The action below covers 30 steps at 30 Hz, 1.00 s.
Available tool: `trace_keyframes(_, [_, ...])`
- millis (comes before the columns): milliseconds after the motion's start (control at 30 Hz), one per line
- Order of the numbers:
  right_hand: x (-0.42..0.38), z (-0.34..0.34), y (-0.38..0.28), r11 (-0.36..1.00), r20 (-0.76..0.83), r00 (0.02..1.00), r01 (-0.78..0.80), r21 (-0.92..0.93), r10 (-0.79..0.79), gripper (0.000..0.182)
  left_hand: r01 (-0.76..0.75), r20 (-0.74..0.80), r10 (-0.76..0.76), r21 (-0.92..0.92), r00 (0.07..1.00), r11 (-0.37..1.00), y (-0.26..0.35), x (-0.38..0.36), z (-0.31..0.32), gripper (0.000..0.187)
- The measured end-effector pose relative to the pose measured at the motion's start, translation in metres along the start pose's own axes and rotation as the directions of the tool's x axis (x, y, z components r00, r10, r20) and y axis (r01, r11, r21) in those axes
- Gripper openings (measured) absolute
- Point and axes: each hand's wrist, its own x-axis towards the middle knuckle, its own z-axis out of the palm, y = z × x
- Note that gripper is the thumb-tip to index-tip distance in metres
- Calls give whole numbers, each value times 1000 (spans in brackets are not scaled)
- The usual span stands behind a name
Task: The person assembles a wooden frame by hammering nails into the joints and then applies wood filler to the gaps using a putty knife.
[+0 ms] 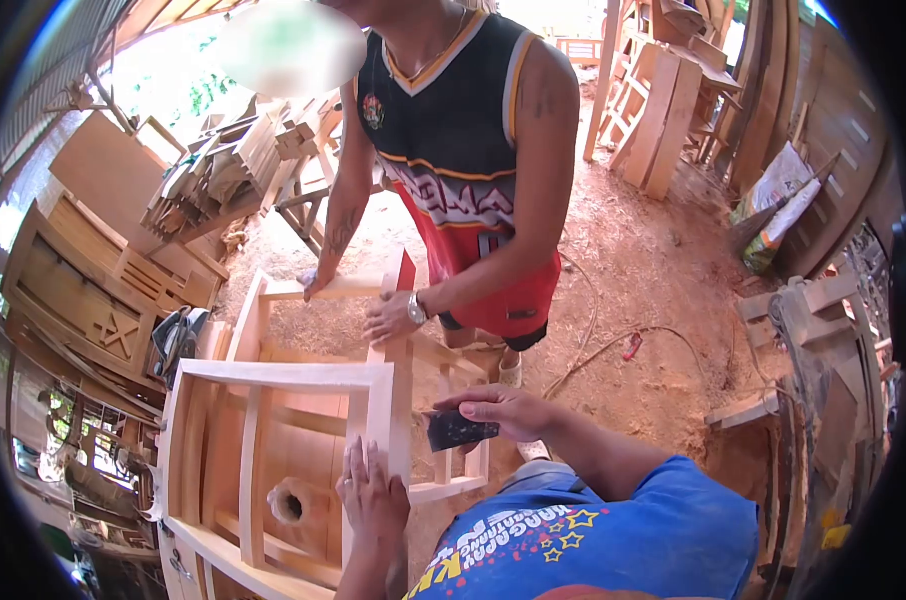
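A pale wooden frame (293, 376), like an unfinished piece of furniture, stands in front of me with several rails and panels. My left hand (375, 500) lies on its near right post, fingers stretched out along the wood. Just right of that post, my right hand (508, 412) is closed on a folded piece of black sandpaper (461, 431) with light specks. Across the frame, another person (453, 160) in a sleeveless jersey rests one hand (391, 318) on the post's upper part, and the other hand touches the far rail.
Stacked wood pieces (213, 170) and carved panels (83, 290) stand to the left. A cable (663, 330) runs over the dusty ground at the right. Farther right are a sack (773, 200) and a cluttered workbench (823, 350). Tall planks (663, 120) lean at the back.
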Motion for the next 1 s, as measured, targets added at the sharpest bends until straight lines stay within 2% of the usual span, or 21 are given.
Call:
trace_keyframes(200, [3,-49,-55,994,22,997,-67,-86,69,56,102,-37,-101,28,994,994,25,88,19,74])
trace_keyframes(367, [11,-75,-79,968,92,978,-165,-190,185,56,160,-29,-159,41,987,986,32,119,27,75])
trace_keyframes(667, [26,-91,-83,933,185,954,-167,-319,234,61,160,-64,-159,0,985,987,27,117,36,70])
trace_keyframes(800, [35,-86,-80,909,185,948,-173,-378,258,63,209,-62,-214,-74,975,975,36,120,24,63])
trace_keyframes(900, [42,-80,-76,893,172,969,-87,-441,179,62,191,-85,-199,-100,976,977,32,119,27,61])
trace_keyframes(1000, [46,-73,-68,900,198,963,-82,-428,182,64,153,-96,-168,-145,981,978,25,119,26,60])
